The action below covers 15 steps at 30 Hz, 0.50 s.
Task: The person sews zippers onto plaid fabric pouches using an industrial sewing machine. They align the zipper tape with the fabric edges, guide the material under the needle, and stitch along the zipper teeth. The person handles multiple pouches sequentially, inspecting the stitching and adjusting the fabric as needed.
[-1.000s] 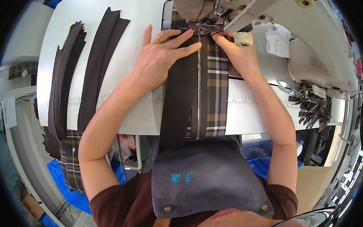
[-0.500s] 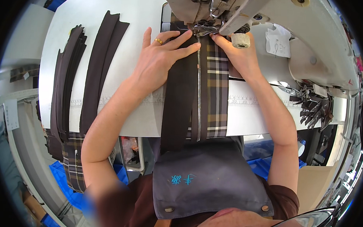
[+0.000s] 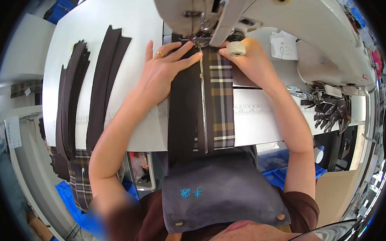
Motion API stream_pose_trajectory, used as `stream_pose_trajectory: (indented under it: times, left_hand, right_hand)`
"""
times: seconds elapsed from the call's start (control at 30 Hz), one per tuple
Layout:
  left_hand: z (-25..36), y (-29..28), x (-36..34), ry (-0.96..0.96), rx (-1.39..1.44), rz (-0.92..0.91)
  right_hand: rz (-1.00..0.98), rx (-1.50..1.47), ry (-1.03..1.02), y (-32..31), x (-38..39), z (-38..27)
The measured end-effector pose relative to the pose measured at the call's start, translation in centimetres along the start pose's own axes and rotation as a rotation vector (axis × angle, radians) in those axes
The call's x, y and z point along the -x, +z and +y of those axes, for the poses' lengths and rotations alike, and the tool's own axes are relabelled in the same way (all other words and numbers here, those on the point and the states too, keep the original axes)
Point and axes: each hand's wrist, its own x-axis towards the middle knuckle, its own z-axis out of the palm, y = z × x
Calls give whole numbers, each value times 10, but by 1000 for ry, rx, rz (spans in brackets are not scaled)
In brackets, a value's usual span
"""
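My left hand (image 3: 163, 70) lies spread, a ring on one finger, on a dark fabric strip (image 3: 181, 120) beside a metal zipper (image 3: 203, 104), fingertips close to the presser foot (image 3: 201, 40) of a sewing machine (image 3: 184, 7). Under the zipper is brown, grey and white plaid fabric (image 3: 221, 117), running from the foot to the table's front edge. My right hand (image 3: 250, 58) grips the plaid fabric's edge just right of the foot, thumb toward the needle area; a white knob partly hides its fingers.
Several dark strips (image 3: 72, 99) and a wider pair (image 3: 105, 83) lie on the white table (image 3: 261, 123) at left, with plaid pieces (image 3: 78, 176) hanging below. A paper (image 3: 282, 46) and a cluster of dark scraps (image 3: 331, 112) are at right. Blue bins (image 3: 67, 194) sit below.
The camera's view has shifted, so the machine sits further left and the table lower in the picture. Both hands stay on the fabric at the presser foot with little visible movement.
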Motion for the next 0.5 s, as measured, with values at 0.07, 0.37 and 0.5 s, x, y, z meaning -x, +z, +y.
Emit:
stream_pose_trajectory:
  times: [0.07,0.37,0.5]
  left_hand:
    - [1,-2,0,-1,0,-3]
    - [-1,1,2,-8,21,12]
    - [0,1,4,5,5,16]
  right_hand:
    - [155,-40,-31,-13,10,-7]
    - [414,-165,-322,-18,-4,3]
    - [446,-214,-339,-14,-2,7]
